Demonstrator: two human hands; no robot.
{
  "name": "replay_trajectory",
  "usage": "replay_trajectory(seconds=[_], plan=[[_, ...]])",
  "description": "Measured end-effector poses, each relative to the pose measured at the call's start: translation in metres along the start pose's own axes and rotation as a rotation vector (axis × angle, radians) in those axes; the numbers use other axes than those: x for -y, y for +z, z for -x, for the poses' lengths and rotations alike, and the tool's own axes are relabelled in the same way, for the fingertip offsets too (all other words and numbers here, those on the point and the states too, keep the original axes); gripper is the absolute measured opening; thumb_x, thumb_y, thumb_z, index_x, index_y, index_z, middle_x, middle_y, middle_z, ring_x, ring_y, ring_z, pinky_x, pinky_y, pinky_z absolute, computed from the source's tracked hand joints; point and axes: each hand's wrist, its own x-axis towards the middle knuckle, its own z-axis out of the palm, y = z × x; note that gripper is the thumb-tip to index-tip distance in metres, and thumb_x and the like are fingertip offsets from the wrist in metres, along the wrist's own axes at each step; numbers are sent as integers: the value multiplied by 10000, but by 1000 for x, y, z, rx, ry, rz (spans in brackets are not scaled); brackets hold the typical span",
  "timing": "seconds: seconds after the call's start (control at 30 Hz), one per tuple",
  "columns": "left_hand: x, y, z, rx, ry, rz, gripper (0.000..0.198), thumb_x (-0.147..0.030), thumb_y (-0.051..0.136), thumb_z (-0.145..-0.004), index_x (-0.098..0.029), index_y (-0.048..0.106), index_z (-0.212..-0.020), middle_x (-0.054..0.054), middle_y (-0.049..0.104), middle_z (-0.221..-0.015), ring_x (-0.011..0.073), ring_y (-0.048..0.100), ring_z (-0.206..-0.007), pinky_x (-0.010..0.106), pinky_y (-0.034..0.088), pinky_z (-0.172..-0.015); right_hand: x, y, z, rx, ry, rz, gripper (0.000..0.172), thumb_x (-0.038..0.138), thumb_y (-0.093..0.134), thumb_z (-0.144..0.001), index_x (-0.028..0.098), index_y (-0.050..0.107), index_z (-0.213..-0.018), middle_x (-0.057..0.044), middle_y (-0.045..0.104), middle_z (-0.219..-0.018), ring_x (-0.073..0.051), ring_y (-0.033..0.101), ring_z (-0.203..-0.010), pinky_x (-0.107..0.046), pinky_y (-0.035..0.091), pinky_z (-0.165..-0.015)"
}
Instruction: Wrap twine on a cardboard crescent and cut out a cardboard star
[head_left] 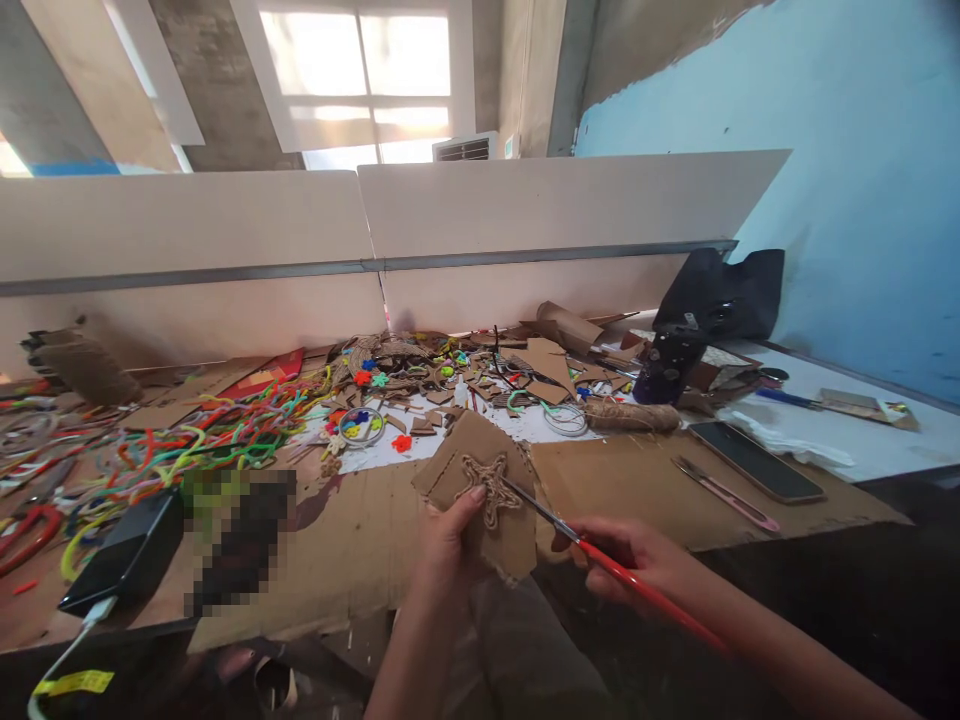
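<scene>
A piece of brown cardboard [459,447] is held up near the table's front edge by my left hand [452,525], its thumb pressed on the face. On that face lies a star outline [491,488] of twisted brown cord. My right hand [626,560] grips a long brush-like tool with a red handle [645,590] and a metal neck. The tool's thin dark tip touches or nearly touches the star's right side; the exact contact is too small to tell.
Colourful pipe cleaners [225,430] and red scissors [34,535] are left, beside a black power bank [127,550]. Cardboard scraps [547,365] lie behind. Rightward are a twine roll [634,416], a phone [757,460], and a pink-handled tool [731,497].
</scene>
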Motion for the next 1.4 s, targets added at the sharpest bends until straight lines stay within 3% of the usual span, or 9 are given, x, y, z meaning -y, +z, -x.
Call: replay_trajectory(seconds=[0.23,0.37,0.53,0.67,0.8,1.0,1.23,1.4], plan=[[6,3,9,-3,-47,-21,679,-245,935,-573,-145,715,-1207,110,832,-999,290,801,-816,339,652,-692,5,-1,5,-82,-22,207,615,583,764,-827,254,695,-1342,-103,730,-1274,-360,659,-1149,-455,530,-994],[9,5,13,-30,-65,-21,676,-236,943,-540,-133,728,-1173,99,831,-921,303,798,-800,346,650,-675,8,-1,6,-68,-35,190,668,590,754,-820,252,671,-1391,-118,694,-1363,-397,624,-1238,-498,499,-1049],[11,3,12,-18,-27,-8,658,-228,942,-550,-153,739,-1170,74,820,-847,323,789,-949,340,645,-750,2,1,7,-91,-38,180,623,564,765,-807,230,708,-1331,-99,735,-1246,-346,671,-1096,-425,532,-960],[13,3,13,-22,-14,12,702,-223,950,-536,-167,731,-1201,84,828,-916,280,792,-865,324,642,-729,0,5,8,-70,-13,119,495,483,757,-841,226,725,-1262,-50,744,-1041,-234,664,-857,-288,525,-722],[13,2,12,-22,-22,11,729,-238,953,-537,-170,723,-1226,98,831,-973,277,792,-853,329,643,-734,-4,9,7,-73,20,29,481,447,770,-835,222,726,-1258,-17,712,-908,-173,611,-725,-239,478,-615],[8,4,11,14,-31,-2,637,-251,951,-555,-162,751,-1153,80,829,-906,305,793,-906,371,645,-814,-8,5,3,-97,-34,94,548,523,764,-836,207,726,-1281,-71,745,-1080,-265,680,-937,-316,552,-771],[6,9,10,45,-16,-13,620,-242,948,-562,-168,753,-1146,66,823,-856,334,779,-1002,386,636,-860,-1,4,8,-89,-61,139,587,569,761,-834,219,722,-1304,-80,762,-1107,-313,689,-994,-374,565,-848],[6,11,13,50,-39,-40,613,-256,948,-544,-152,763,-1119,77,826,-898,310,790,-899,365,644,-783,0,8,14,-143,13,93,649,657,700,-852,243,687,-1352,-115,735,-1201,-322,685,-1035,-379,585,-818]])
